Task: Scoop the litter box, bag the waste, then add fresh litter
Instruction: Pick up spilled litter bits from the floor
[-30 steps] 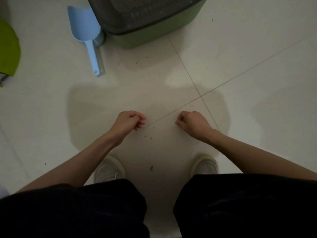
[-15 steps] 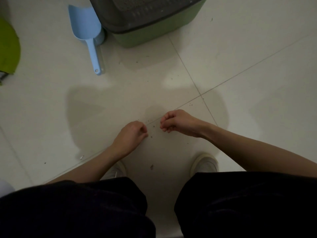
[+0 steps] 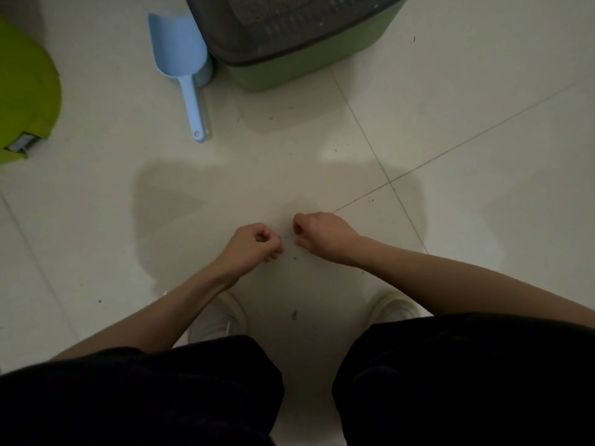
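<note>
The green litter box (image 3: 309, 67) with a dark slotted top stands at the top of the view. A light blue scoop (image 3: 180, 49) lies on the floor against its left side, handle toward me. My left hand (image 3: 254, 244) and my right hand (image 3: 322, 235) hover low over the pale tiled floor (image 3: 450, 204), close together, a small gap between them. The fingers of both are curled into loose fists. Nothing is visible in either hand. Dark litter crumbs (image 3: 294, 314) lie scattered on the tiles around and below the hands.
A bright green object (image 3: 25, 91) with a grey clip lies at the left edge. My two white shoes (image 3: 219, 317) (image 3: 396, 310) and dark trouser legs fill the bottom of the view. No bag is in sight.
The hands came together from about a hand's width apart. The right hand's fingers, loosely extended half a second ago, have curled tighter. Scoop and litter box have not moved.
</note>
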`<state>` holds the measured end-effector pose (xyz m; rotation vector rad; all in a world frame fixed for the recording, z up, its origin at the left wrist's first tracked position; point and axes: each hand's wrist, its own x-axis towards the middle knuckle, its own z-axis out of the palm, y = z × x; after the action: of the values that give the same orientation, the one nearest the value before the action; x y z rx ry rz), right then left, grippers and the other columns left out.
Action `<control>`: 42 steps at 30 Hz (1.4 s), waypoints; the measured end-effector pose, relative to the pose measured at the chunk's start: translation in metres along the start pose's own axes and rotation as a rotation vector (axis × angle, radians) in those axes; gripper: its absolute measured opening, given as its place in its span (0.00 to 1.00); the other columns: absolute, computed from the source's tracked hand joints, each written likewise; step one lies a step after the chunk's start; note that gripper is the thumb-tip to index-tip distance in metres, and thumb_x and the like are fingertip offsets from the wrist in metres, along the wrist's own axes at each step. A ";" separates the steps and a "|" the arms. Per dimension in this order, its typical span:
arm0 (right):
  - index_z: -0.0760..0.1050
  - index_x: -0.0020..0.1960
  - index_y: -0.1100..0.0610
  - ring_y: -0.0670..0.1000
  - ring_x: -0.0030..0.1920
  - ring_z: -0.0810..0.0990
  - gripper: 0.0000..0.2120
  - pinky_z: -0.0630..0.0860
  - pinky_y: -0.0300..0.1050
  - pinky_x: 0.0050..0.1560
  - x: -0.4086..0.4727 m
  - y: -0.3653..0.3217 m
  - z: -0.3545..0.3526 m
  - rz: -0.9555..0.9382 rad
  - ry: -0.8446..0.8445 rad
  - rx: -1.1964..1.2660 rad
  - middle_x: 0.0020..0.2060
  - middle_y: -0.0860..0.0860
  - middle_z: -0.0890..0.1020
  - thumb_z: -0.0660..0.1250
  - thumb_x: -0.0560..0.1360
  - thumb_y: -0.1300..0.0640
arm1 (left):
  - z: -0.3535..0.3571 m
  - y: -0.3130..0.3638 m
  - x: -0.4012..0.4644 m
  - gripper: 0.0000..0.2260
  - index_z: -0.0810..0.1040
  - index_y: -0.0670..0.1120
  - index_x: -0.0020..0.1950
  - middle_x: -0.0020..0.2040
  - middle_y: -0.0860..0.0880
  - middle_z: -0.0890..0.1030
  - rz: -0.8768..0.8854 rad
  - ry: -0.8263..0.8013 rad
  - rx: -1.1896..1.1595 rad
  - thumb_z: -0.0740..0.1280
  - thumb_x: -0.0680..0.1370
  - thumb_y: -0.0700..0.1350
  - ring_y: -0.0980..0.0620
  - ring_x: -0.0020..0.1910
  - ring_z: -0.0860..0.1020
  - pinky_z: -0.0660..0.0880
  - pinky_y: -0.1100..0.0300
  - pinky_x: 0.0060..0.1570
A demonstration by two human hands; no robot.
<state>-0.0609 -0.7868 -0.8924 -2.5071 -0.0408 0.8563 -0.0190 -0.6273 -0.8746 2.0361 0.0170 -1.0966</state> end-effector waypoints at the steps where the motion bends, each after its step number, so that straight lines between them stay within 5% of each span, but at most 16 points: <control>1: 0.70 0.55 0.59 0.59 0.53 0.77 0.11 0.71 0.47 0.47 0.002 -0.001 0.001 -0.012 -0.008 -0.011 0.53 0.59 0.79 0.61 0.78 0.54 | -0.003 0.003 -0.001 0.09 0.73 0.43 0.34 0.31 0.46 0.79 0.007 0.014 -0.054 0.64 0.72 0.32 0.61 0.25 0.74 0.71 0.67 0.30; 7: 0.74 0.53 0.60 0.57 0.50 0.77 0.10 0.70 0.46 0.47 -0.002 0.006 -0.001 0.006 0.022 0.057 0.49 0.57 0.81 0.61 0.78 0.54 | -0.001 0.010 -0.001 0.11 0.74 0.45 0.35 0.29 0.47 0.77 0.020 -0.002 -0.086 0.63 0.71 0.30 0.61 0.24 0.72 0.68 0.67 0.29; 10: 0.77 0.43 0.62 0.47 0.35 0.72 0.08 0.66 0.40 0.36 -0.011 0.015 -0.013 0.236 0.156 0.649 0.34 0.50 0.75 0.65 0.77 0.57 | 0.009 0.005 0.000 0.09 0.76 0.48 0.31 0.29 0.50 0.77 0.050 -0.058 0.091 0.63 0.71 0.41 0.59 0.28 0.74 0.70 0.65 0.33; 14: 0.61 0.34 0.53 0.44 0.25 0.58 0.16 0.58 0.36 0.26 -0.032 0.043 -0.025 0.332 -0.122 1.676 0.25 0.46 0.60 0.59 0.79 0.60 | 0.021 -0.007 0.002 0.04 0.78 0.44 0.45 0.40 0.48 0.78 0.227 -0.130 0.554 0.66 0.74 0.44 0.51 0.40 0.75 0.64 0.64 0.39; 16: 0.63 0.35 0.54 0.44 0.27 0.63 0.14 0.62 0.35 0.27 -0.041 0.054 -0.025 0.346 -0.190 1.751 0.27 0.48 0.64 0.57 0.79 0.60 | 0.024 -0.012 0.004 0.08 0.76 0.42 0.50 0.47 0.46 0.79 0.298 -0.163 0.670 0.67 0.75 0.45 0.47 0.47 0.76 0.65 0.61 0.44; 20: 0.72 0.40 0.60 0.45 0.31 0.77 0.09 0.75 0.34 0.32 -0.049 0.070 -0.027 0.412 -0.036 1.844 0.31 0.51 0.79 0.57 0.78 0.65 | 0.024 -0.013 0.007 0.07 0.76 0.42 0.49 0.49 0.44 0.79 0.365 -0.137 0.722 0.67 0.75 0.44 0.46 0.50 0.75 0.67 0.57 0.50; 25: 0.72 0.38 0.62 0.48 0.30 0.73 0.11 0.71 0.36 0.31 -0.051 0.085 -0.039 0.546 0.286 1.790 0.27 0.51 0.78 0.55 0.77 0.67 | 0.030 -0.010 0.007 0.04 0.77 0.42 0.45 0.44 0.44 0.79 0.391 -0.127 0.736 0.64 0.75 0.42 0.45 0.46 0.76 0.69 0.57 0.47; 28: 0.73 0.34 0.61 0.49 0.30 0.67 0.12 0.62 0.39 0.30 -0.048 0.094 -0.038 0.705 0.509 1.472 0.28 0.52 0.72 0.59 0.75 0.64 | 0.031 -0.005 0.006 0.03 0.73 0.45 0.38 0.37 0.49 0.76 0.305 -0.062 0.571 0.66 0.72 0.41 0.50 0.38 0.74 0.65 0.62 0.38; 34: 0.77 0.46 0.57 0.49 0.43 0.73 0.07 0.67 0.41 0.43 -0.047 0.095 -0.032 0.585 0.440 0.551 0.39 0.49 0.76 0.67 0.74 0.53 | 0.021 0.015 0.008 0.06 0.72 0.46 0.30 0.27 0.52 0.77 0.072 0.051 -0.077 0.64 0.68 0.42 0.59 0.26 0.73 0.69 0.65 0.31; 38: 0.77 0.50 0.56 0.51 0.46 0.74 0.09 0.68 0.41 0.45 -0.041 0.091 -0.025 0.574 0.369 0.409 0.45 0.51 0.78 0.68 0.74 0.51 | 0.016 0.022 0.010 0.11 0.71 0.42 0.30 0.27 0.46 0.73 0.024 0.138 -0.231 0.61 0.73 0.34 0.59 0.23 0.69 0.65 0.69 0.25; 42: 0.79 0.50 0.59 0.54 0.50 0.78 0.08 0.70 0.42 0.49 -0.041 0.090 -0.028 0.537 0.406 0.392 0.49 0.55 0.82 0.66 0.75 0.55 | 0.016 0.017 0.018 0.11 0.73 0.42 0.31 0.27 0.46 0.69 -0.141 0.152 -0.363 0.61 0.74 0.35 0.51 0.27 0.65 0.61 0.61 0.29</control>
<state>-0.0888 -0.8855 -0.8913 -2.2807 0.8788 0.4597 -0.0134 -0.6549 -0.8812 1.8019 0.4132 -0.9419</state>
